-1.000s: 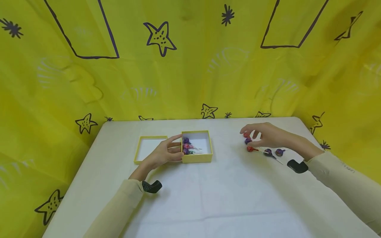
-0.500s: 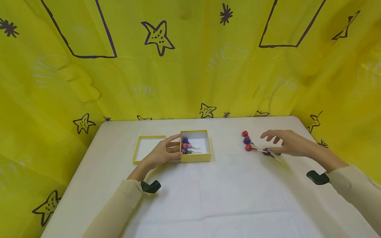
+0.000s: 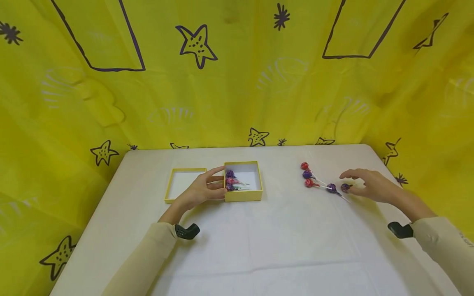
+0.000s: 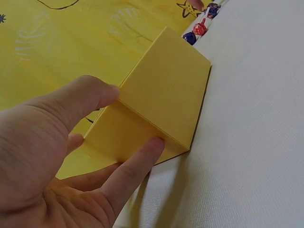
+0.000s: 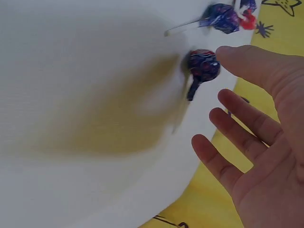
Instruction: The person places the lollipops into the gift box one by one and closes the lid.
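Here, L hand (image 3: 203, 189): fingers & thumb spread, touching yellow box (image 3: 244, 196) on its L side.
Boxed lollies (image 3: 230, 181): inside, along L wall.
R hand (image 3: 374, 187): fingers apart, thumb right by purple lolly (image 3: 345, 188) on table (image 3: 281, 230); contact unclear.
Other lollies (image 3: 309, 183): 4, red & purple, just L of it.

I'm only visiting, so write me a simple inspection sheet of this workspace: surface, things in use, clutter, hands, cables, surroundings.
Surface: white-covered table, creased.
Things in use: yellow box holding at least three lollipops; five loose lollipops to its right; shallow yellow-rimmed tray to its left.
Clutter: nothing seen.
Hands: left hand touches the box; right hand is close beside the rightmost lollipop, contact unclear; a black device at each wrist.
Cables: nothing seen.
Surroundings: yellow fabric with printed stars.
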Tool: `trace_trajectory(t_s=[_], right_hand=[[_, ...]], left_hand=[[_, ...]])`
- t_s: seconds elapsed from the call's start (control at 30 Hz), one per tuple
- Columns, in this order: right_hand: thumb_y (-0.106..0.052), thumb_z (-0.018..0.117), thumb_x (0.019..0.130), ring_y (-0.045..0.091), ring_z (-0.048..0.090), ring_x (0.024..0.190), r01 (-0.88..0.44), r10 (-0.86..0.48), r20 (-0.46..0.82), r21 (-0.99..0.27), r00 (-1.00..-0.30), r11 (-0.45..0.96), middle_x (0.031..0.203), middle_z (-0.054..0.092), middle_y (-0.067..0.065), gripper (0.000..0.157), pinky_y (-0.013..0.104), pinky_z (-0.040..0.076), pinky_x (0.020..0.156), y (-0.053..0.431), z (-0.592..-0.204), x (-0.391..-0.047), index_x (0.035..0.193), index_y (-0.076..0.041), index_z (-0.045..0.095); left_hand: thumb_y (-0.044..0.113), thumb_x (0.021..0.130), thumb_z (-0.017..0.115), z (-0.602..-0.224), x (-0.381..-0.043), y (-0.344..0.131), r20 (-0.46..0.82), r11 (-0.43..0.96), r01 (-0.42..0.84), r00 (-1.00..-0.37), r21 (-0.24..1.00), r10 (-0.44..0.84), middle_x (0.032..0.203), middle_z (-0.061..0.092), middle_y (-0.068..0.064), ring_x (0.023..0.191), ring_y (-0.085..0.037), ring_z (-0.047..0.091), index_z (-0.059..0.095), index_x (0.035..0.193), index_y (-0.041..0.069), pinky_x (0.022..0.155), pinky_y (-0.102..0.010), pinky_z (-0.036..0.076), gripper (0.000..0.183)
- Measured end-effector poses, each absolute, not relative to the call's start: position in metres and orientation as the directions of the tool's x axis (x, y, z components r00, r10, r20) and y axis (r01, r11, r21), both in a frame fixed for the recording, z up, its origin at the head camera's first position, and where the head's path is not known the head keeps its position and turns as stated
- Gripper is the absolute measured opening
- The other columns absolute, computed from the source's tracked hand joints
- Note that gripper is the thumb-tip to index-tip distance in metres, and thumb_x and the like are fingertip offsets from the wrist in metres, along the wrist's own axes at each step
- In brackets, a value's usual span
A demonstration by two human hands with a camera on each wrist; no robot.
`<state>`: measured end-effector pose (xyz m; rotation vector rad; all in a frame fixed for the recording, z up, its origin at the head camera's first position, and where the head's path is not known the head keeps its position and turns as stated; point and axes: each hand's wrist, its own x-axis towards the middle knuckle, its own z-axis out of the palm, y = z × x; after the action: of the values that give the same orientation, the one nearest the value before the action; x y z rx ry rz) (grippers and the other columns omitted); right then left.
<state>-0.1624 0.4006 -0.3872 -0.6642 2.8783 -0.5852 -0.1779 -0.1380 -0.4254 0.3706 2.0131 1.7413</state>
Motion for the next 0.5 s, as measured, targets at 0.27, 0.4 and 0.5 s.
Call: trace_trajectory(t_s=[0.27,0.4,0.5], right_hand=[[-0.002,0.079,0.088,0.034,0.066,0.105,-0.427,-0.468,-0.018,-0.377,-0.884,0.822,0.119,0.072,0.012,0.041,0.061,0.055,0.092,0.411,-0.403,-0.164,0.127,-0.005,0.067],[-0.001,0.079,0.086,0.031,0.067,0.099,-0.445,-0.479,0.003,-0.377,-0.878,0.812,0.113,0.073,0.009,0.039,0.057,0.057,0.087,0.412,-0.406,-0.165,0.123,-0.004,0.068],[-0.001,0.08,0.086,0.028,0.067,0.095,-0.448,-0.481,0.006,-0.376,-0.877,0.812,0.109,0.074,0.007,0.036,0.052,0.058,0.084,0.411,-0.407,-0.166,0.12,-0.005,0.07]], left_hand=[[0.0,0.093,0.075,-0.424,-0.177,-0.137,-0.161,0.139,-0.106,-0.857,0.985,0.489,0.158,0.04,-0.023,0.143,-0.04,0.044,0.031,0.162,0.018,0.098,-0.043,0.057,0.084],[0.0,0.092,0.075,-0.423,-0.176,-0.137,-0.167,0.135,-0.115,-0.858,0.984,0.486,0.158,0.04,-0.023,0.143,-0.04,0.044,0.032,0.162,0.019,0.098,-0.043,0.057,0.085],[-0.001,0.092,0.075,-0.423,-0.176,-0.138,-0.167,0.127,-0.12,-0.858,0.985,0.486,0.158,0.04,-0.023,0.143,-0.04,0.043,0.031,0.163,0.018,0.098,-0.043,0.057,0.085]])
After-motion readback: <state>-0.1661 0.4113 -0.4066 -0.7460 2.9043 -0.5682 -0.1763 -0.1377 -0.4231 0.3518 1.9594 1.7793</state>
